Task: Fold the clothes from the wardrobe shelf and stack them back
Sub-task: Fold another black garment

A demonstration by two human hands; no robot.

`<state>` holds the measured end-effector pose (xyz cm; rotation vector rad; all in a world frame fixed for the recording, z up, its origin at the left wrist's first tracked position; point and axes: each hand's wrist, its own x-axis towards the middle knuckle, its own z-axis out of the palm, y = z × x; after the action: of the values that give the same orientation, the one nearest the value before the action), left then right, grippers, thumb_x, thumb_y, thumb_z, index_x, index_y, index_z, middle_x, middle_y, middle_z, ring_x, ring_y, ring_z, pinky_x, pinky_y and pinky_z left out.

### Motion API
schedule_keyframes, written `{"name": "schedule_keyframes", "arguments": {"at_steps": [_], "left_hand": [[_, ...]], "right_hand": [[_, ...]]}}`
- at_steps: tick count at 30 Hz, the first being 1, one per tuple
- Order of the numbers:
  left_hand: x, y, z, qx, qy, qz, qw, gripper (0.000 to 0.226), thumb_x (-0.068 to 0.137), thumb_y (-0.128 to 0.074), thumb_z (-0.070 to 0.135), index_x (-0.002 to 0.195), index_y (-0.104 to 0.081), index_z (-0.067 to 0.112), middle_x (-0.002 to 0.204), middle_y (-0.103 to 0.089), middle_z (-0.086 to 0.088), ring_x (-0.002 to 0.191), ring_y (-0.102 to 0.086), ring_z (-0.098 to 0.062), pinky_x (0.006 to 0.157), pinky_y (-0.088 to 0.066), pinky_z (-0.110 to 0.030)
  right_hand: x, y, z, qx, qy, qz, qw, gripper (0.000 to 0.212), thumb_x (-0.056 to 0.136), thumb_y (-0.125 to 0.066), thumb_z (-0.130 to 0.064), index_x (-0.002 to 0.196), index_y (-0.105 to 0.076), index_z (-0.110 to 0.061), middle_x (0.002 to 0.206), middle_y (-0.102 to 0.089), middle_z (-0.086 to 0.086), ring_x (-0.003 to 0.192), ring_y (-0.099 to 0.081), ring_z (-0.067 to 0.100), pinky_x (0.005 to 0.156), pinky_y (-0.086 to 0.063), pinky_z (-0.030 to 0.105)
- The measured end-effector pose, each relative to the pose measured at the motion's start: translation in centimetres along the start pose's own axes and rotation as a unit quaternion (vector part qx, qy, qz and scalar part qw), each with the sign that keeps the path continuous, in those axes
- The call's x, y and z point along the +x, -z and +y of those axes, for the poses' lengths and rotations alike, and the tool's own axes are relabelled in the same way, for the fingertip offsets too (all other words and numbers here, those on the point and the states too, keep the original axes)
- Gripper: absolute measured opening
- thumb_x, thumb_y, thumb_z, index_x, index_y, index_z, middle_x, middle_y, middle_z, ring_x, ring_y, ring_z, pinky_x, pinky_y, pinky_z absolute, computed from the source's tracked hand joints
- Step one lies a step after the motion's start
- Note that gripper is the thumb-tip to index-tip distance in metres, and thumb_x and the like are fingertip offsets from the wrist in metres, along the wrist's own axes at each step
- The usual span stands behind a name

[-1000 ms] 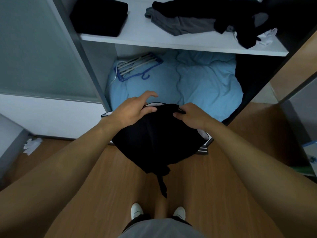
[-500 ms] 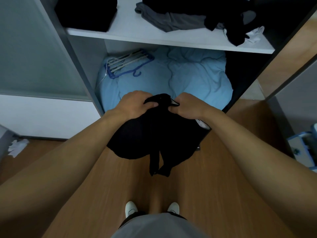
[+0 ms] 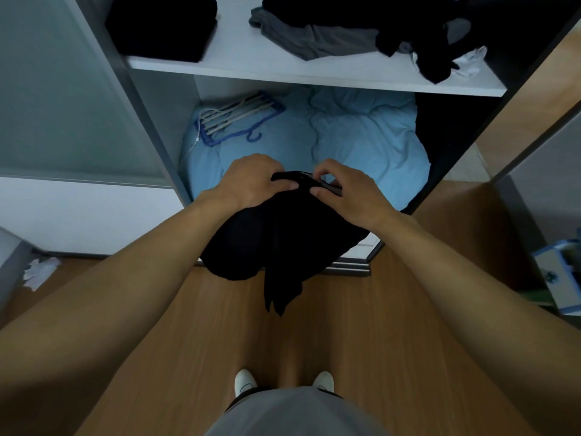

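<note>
A black garment (image 3: 279, 240) hangs bunched in front of me over the wooden floor, a narrow tail of cloth drooping below it. My left hand (image 3: 251, 184) grips its top edge from the left, fingers curled over the cloth. My right hand (image 3: 342, 193) pinches the same edge from the right with thumb and fingers. On the white wardrobe shelf (image 3: 251, 58) above lie a folded black stack (image 3: 163, 26) at the left and a loose heap of grey and black clothes (image 3: 361, 29) at the right.
Below the shelf a light blue duvet (image 3: 355, 143) fills the wardrobe bottom, with blue and white hangers (image 3: 235, 118) on it. A frosted sliding door (image 3: 63, 99) stands at the left. White crumpled paper (image 3: 41, 272) lies on the floor; a blue-white box (image 3: 562, 278) sits at the right.
Both hands have come close together at the garment's top edge, gathering the cloth into a narrower bundle. My left fingers, spread a second ago, now curl over it. The view shifted slightly.
</note>
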<state>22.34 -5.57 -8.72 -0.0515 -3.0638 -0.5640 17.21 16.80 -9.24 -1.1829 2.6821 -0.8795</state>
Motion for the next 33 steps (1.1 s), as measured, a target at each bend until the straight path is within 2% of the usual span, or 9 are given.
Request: {"name": "schedule_keyframes", "arguments": {"at_steps": [4,11,15,19,22,24,27,30,33], "left_hand": [[0.0,0.3,0.0,0.007,-0.008,-0.010,1.000,0.046,0.088,-0.060,0.061,0.070,-0.059,0.019,0.070,-0.057,0.003,0.077,-0.058,-0.021,0.071,-0.047,-0.039],[-0.7,-0.2,-0.7,0.073,-0.022,-0.015,0.997,0.050,0.075,-0.063,0.074,0.063,-0.048,0.028,0.064,-0.048,0.013,0.069,-0.050,-0.015,0.055,-0.029,-0.031],[-1.3,0.4,-2.3,0.084,-0.004,-0.015,0.996,0.050,0.072,-0.060,0.079,0.063,-0.051,0.030,0.064,-0.052,0.013,0.068,-0.051,-0.013,0.053,-0.023,-0.026],[-1.6,0.4,-2.7,0.056,0.006,-0.026,0.998,0.041,0.077,-0.058,0.077,0.068,-0.057,0.037,0.070,-0.056,0.015,0.078,-0.057,-0.014,0.062,-0.032,-0.030],[-1.4,0.1,-2.4,0.040,0.026,-0.050,0.998,0.046,0.080,-0.057,0.074,0.095,-0.068,0.032,0.099,-0.061,0.014,0.094,-0.056,-0.013,0.078,-0.039,-0.034],[-1.0,0.1,-1.9,0.043,0.034,-0.082,0.995,0.048,0.083,-0.057,0.071,0.104,-0.064,0.028,0.103,-0.059,0.011,0.095,-0.056,-0.016,0.079,-0.041,-0.035],[-0.2,-0.2,-0.6,0.033,0.016,-0.127,0.991,0.025,0.095,-0.054,0.054,0.098,-0.057,0.029,0.093,-0.056,0.008,0.092,-0.057,-0.019,0.075,-0.041,-0.034],[0.4,-0.3,0.3,-0.027,0.016,-0.111,0.993,0.027,0.100,-0.053,0.033,0.073,-0.047,0.035,0.078,-0.053,0.011,0.084,-0.058,-0.020,0.067,-0.038,-0.031],[0.8,-0.1,0.5,-0.104,0.040,-0.075,0.991,0.026,0.100,-0.053,0.021,0.075,-0.053,0.030,0.077,-0.055,0.011,0.079,-0.056,-0.016,0.059,-0.035,-0.018]], "right_hand": [[0.1,-0.5,-0.4,-0.075,-0.009,-0.011,0.997,0.020,0.101,-0.046,-0.044,0.110,-0.058,-0.030,0.100,-0.066,-0.008,0.090,-0.061,0.016,0.080,-0.047,0.039],[0.6,-0.8,-0.8,-0.116,-0.058,-0.090,0.987,0.026,0.101,-0.047,-0.038,0.083,-0.053,-0.021,0.075,-0.055,-0.005,0.083,-0.059,0.024,0.077,-0.046,0.041],[0.6,-0.9,-0.8,-0.058,-0.046,-0.073,0.995,0.024,0.100,-0.052,-0.026,0.093,-0.064,-0.007,0.088,-0.065,0.006,0.084,-0.060,0.023,0.080,-0.050,0.044],[0.8,-0.9,-1.2,-0.053,-0.026,-0.045,0.997,0.022,0.098,-0.054,-0.023,0.095,-0.066,-0.005,0.091,-0.066,0.007,0.085,-0.060,0.022,0.076,-0.046,0.037],[1.1,-0.5,-1.4,-0.064,-0.001,-0.028,0.998,0.020,0.097,-0.055,-0.023,0.097,-0.067,-0.006,0.095,-0.066,0.006,0.089,-0.059,0.023,0.076,-0.046,0.037],[1.4,-0.1,-1.6,-0.076,0.014,-0.027,0.997,0.020,0.097,-0.055,-0.023,0.099,-0.067,-0.007,0.097,-0.066,0.007,0.090,-0.059,0.024,0.078,-0.047,0.039],[1.7,0.2,-1.8,-0.086,0.031,-0.024,0.996,0.020,0.097,-0.055,-0.026,0.096,-0.066,-0.010,0.094,-0.065,0.003,0.087,-0.060,0.023,0.075,-0.046,0.038],[1.5,0.3,-1.2,-0.082,0.030,-0.020,0.996,0.023,0.096,-0.055,-0.036,0.093,-0.066,-0.016,0.092,-0.063,-0.002,0.086,-0.059,0.020,0.073,-0.042,0.036],[1.1,0.7,0.1,-0.105,-0.014,-0.074,0.992,0.037,0.093,-0.047,-0.058,0.094,-0.065,-0.025,0.095,-0.062,-0.008,0.086,-0.057,0.014,0.074,-0.043,0.036]]}}
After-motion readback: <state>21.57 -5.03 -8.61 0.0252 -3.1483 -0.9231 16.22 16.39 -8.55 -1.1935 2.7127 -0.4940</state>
